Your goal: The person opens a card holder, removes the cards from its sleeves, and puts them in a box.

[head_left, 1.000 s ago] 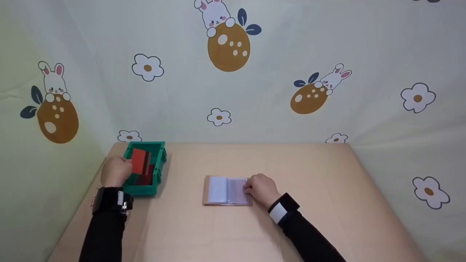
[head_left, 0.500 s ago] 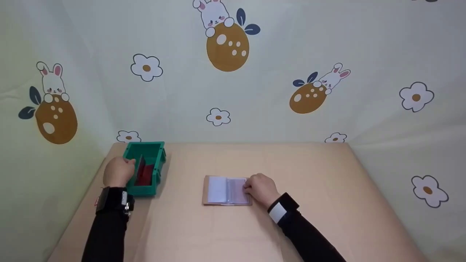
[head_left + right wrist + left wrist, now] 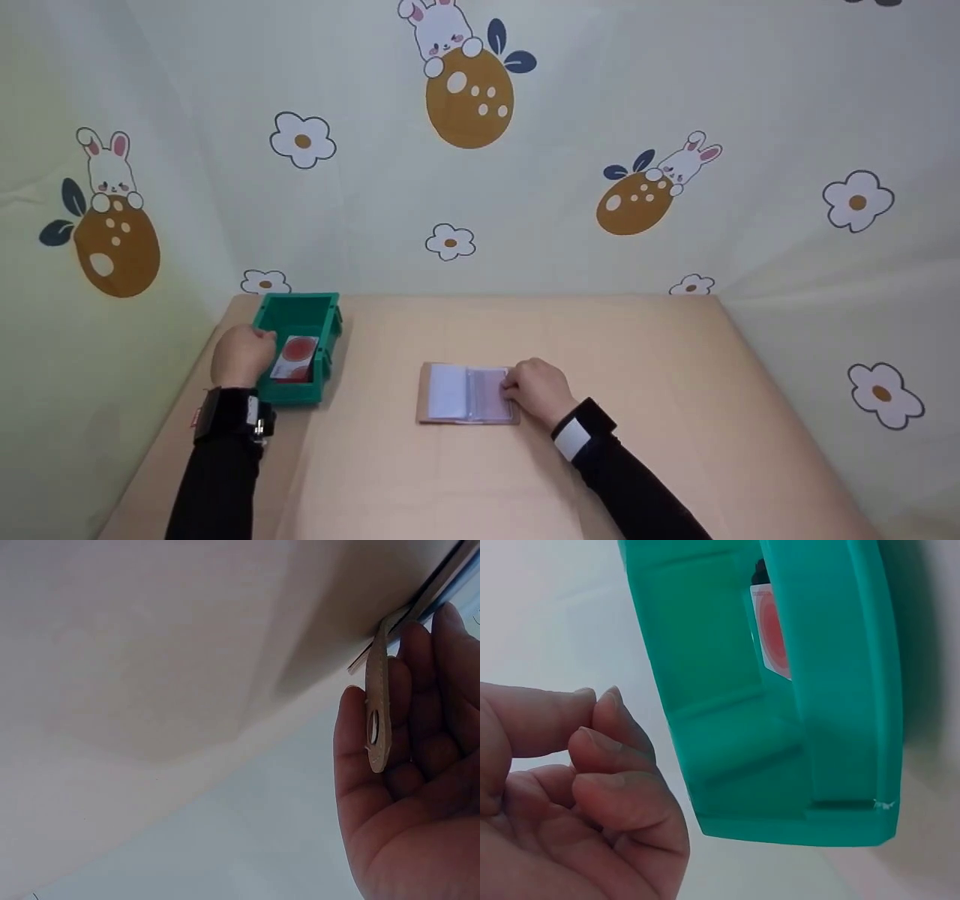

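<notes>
In the head view my left hand (image 3: pixel 244 355) hovers at the left rim of a green plastic bin (image 3: pixel 331 339). Its thumb and index fingertips meet with nothing between them, the other fingers curled, as the left wrist view shows. Inside the bin lies a white card (image 3: pixel 295 358) with a red circle, over a darker red piece. My right hand (image 3: pixel 541 391) pinches the right edge of an open tan card holder (image 3: pixel 448 391) with clear plastic sleeves. Its snap strap (image 3: pixel 379 716) hangs by the fingers in the right wrist view.
The bin stands at the back left of the tan-covered table (image 3: pixel 435 487), the card holder near the middle. Behind the table and along both sides hangs a pale curtain (image 3: pixel 360 202) printed with rabbits and flowers.
My left hand has let go of the orange-red card with a dark stripe over the bin. It tipped over and now lies inside, circle side up. The right hand has stayed put.
</notes>
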Available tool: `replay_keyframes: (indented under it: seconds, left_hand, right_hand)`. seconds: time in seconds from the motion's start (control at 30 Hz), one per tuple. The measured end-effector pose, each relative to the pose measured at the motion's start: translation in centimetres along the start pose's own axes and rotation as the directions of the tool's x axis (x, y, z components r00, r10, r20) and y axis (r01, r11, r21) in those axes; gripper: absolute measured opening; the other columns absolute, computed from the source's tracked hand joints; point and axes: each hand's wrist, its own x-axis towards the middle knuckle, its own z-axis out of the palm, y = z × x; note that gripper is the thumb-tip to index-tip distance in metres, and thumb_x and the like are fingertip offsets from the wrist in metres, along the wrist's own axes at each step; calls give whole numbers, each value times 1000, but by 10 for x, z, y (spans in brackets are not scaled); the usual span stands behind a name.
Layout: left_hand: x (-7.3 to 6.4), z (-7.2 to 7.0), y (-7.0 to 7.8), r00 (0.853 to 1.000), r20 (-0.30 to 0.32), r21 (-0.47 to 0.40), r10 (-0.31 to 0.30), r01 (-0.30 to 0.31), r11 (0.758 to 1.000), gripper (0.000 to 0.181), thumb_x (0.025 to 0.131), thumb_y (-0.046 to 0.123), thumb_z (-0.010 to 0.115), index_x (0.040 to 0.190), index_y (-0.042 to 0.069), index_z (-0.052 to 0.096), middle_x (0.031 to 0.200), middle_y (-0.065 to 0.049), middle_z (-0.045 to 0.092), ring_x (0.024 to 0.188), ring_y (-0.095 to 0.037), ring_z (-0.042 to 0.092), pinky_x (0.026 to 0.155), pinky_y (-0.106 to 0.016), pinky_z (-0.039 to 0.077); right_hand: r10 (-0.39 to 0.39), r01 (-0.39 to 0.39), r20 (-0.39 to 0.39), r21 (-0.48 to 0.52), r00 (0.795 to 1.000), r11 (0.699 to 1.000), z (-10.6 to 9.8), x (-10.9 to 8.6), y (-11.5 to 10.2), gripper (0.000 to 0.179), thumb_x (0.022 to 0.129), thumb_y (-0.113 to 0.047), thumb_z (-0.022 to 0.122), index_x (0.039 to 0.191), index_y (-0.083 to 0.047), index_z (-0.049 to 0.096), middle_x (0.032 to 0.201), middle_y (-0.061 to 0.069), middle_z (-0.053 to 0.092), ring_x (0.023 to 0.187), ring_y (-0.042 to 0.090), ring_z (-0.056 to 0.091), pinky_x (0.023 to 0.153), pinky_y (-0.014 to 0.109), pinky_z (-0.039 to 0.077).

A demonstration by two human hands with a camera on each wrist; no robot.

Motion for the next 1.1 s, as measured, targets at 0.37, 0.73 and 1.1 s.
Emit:
replay_keyframes:
  seconds: [0.37, 0.73, 1.1]
  left_hand:
    - [-6, 3, 12, 998, 33, -1, 62, -62, 998, 36, 103, 21, 45, 104, -12, 58, 95, -24, 57, 87, -34, 52, 72, -43, 44]
    - [-27, 28, 50, 977, 34, -58, 212, -210, 976, 28, 101, 18, 47, 76, 6, 48, 70, -6, 46, 61, -22, 49, 54, -33, 38]
    - [-47, 94, 74, 946, 91, -42, 312, -309, 950, 14, 96, 10, 57, 86, 1, 62, 77, -8, 57, 69, -22, 52, 65, -36, 45]
  right_hand:
    - [-1, 1, 6, -2, 1000, 1000, 0, 0, 1, 7, 79, -15, 82, 87, -13, 81, 83, 0, 72, 80, 19, 65, 72, 35, 53]
    - [-11, 11, 8, -2, 1000, 1000, 0, 1, 0, 5, 80, -15, 81, 85, -13, 81, 82, 0, 72, 78, 18, 66, 71, 34, 54]
    - [-11, 11, 5, 10, 1000, 1000, 0, 1, 1, 6, 80, -15, 81, 85, -13, 81, 81, 0, 71, 77, 18, 65, 70, 35, 53]
